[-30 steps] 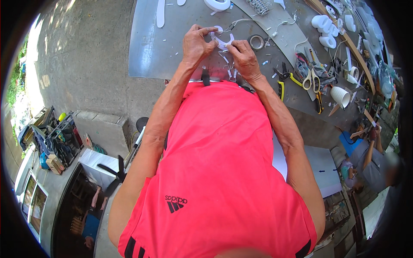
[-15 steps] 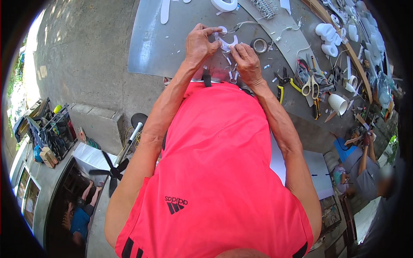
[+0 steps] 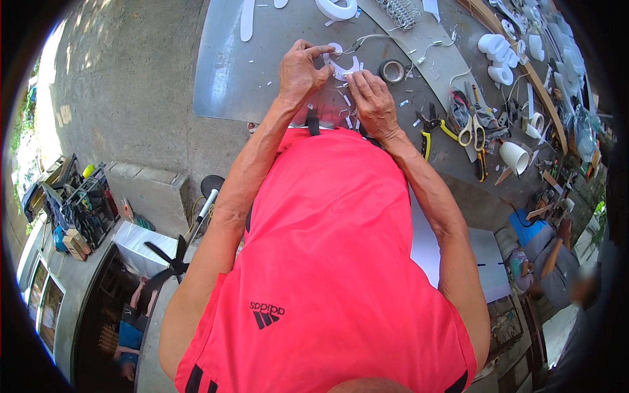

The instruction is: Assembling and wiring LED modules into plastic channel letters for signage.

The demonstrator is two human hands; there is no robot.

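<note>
A small white curved piece [image 3: 345,70], open like a hook, lies on the grey metal-topped table [image 3: 226,72] between my hands. My left hand [image 3: 302,72] pinches its left side, with forefinger and thumb at its edge. My right hand [image 3: 372,98] has its fingertips pressed together at its lower right part; whether they also hold a small strip there I cannot tell. A thin white wire [image 3: 377,35] runs from the piece's upper end off to the right. Small white strips [image 3: 345,101] lie below it, between my wrists.
A roll of black tape [image 3: 392,71] sits right of my right hand. Further right lie pliers with yellow handles [image 3: 438,124], scissors [image 3: 472,133] and a white cup-shaped part [image 3: 514,158]. White ring-like pieces [image 3: 501,59] stand beyond. Another person [image 3: 550,262] is at the far right.
The small strips and wire below the piece have shifted and hang less toward my right wrist. Both hands keep nearly the same pose around the white piece.
</note>
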